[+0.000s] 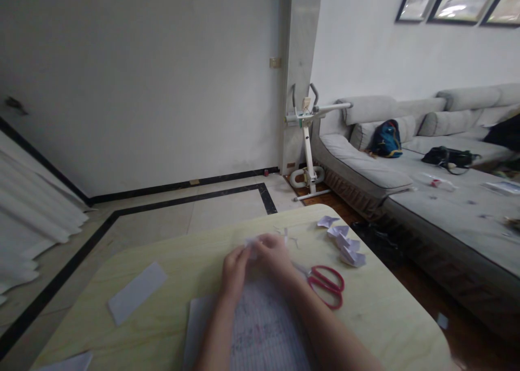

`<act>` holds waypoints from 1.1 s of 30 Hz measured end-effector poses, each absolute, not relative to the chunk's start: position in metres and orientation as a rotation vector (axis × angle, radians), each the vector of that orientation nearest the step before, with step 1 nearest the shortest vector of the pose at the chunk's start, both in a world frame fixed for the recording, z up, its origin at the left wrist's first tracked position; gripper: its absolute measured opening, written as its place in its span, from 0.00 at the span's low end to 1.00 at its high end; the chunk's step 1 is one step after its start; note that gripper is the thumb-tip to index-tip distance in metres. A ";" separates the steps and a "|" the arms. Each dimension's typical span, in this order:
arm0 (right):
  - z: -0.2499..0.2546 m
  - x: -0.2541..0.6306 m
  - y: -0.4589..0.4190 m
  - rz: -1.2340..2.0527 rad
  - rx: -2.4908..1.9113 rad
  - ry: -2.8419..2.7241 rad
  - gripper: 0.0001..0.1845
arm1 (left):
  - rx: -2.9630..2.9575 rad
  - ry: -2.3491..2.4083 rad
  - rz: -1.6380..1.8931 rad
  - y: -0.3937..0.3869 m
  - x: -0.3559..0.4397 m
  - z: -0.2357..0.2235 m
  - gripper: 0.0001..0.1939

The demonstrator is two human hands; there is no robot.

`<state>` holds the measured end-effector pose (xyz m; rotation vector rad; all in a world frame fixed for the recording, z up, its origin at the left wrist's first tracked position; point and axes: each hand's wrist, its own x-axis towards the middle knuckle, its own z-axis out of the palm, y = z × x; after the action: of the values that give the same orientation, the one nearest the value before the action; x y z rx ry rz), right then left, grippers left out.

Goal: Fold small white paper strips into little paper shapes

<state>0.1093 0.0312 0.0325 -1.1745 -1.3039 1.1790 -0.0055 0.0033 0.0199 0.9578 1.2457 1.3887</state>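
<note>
My left hand (234, 271) and my right hand (273, 254) meet over the far middle of the wooden table. Both have their fingers closed on a small piece of white paper (252, 246), mostly covered by the fingers. Under my forearms lies a lined sheet with handwriting (264, 327). Red-handled scissors (326, 285) rest just right of my right wrist, their blades partly hidden behind it. Thin paper scraps (293, 240) are scattered beyond my right hand. Several folded paper pieces (345, 243) sit in a row near the table's right edge.
A blank paper strip (137, 292) lies on the table's left part, and another paper (69, 363) at the near left corner. Past the table (390, 317) are a grey sofa (439, 208) with bags on it, a white exercise machine (309, 149) and a white curtain (32, 214).
</note>
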 end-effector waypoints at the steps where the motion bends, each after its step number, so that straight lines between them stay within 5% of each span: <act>1: 0.032 0.109 0.031 1.175 -1.173 -1.313 0.08 | 0.981 1.256 1.375 0.003 -0.006 0.020 0.18; 33: 0.032 0.115 0.036 1.268 -1.066 -1.149 0.10 | 0.980 1.213 1.502 0.004 -0.004 0.018 0.15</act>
<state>0.1148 0.0361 0.0321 -1.0665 -1.1486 1.2678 -0.0041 0.0036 0.0176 0.9799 1.2126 1.5019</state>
